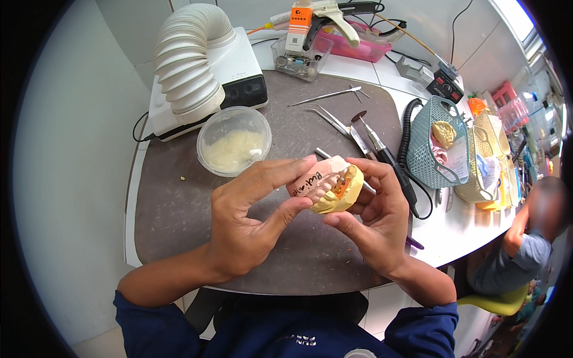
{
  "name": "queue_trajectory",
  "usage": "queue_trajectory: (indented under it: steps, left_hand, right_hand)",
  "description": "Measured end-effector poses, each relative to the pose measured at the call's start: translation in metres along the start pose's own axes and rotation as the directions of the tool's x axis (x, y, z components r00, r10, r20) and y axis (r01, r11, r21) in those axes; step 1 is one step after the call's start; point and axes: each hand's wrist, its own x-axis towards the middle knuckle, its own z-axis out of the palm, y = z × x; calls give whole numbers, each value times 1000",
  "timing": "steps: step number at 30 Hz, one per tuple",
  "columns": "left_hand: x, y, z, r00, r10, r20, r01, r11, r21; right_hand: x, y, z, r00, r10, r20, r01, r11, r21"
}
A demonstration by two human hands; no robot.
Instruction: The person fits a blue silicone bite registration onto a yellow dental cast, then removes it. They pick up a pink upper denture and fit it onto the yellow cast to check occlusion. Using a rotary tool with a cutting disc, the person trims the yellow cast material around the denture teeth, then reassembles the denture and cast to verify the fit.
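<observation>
My left hand (243, 218) pinches a pink dental cast (333, 165) between thumb and fingers; handwriting runs along its side. Closed on a yellow dental cast (353, 186) is my right hand (382, 218), its thumb at the near edge. The two casts are held against each other above the work mat, their tooth rows meeting at an angle. An orange patch (342, 189) with small dark spots shows on the yellow cast. My fingers hide the outer sides of both.
Beyond my left hand stands a clear tub (234, 143) of pale material, near a white machine with a ribbed hose (188, 65). A rotary handpiece (391, 164), tweezers (334, 119) and a teal basket (439, 143) lie to the right. Another person (516, 259) sits at far right.
</observation>
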Motion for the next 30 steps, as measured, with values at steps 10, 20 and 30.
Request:
queue_trajectory:
  steps: [10, 20, 30]
  left_hand:
    - [5, -1, -3, 999, 20, -29, -20, 1000, 0]
    - [6, 3, -9, 999, 32, 43, -33, 999, 18]
    - [5, 7, -9, 998, 64, 19, -65, 997, 34]
  right_hand:
    - [4, -12, 0, 991, 133, -21, -130, 984, 119]
    - [8, -3, -4, 976, 202, 85, -219, 932, 290]
    - [7, 0, -3, 993, 90, 75, -106, 965, 241]
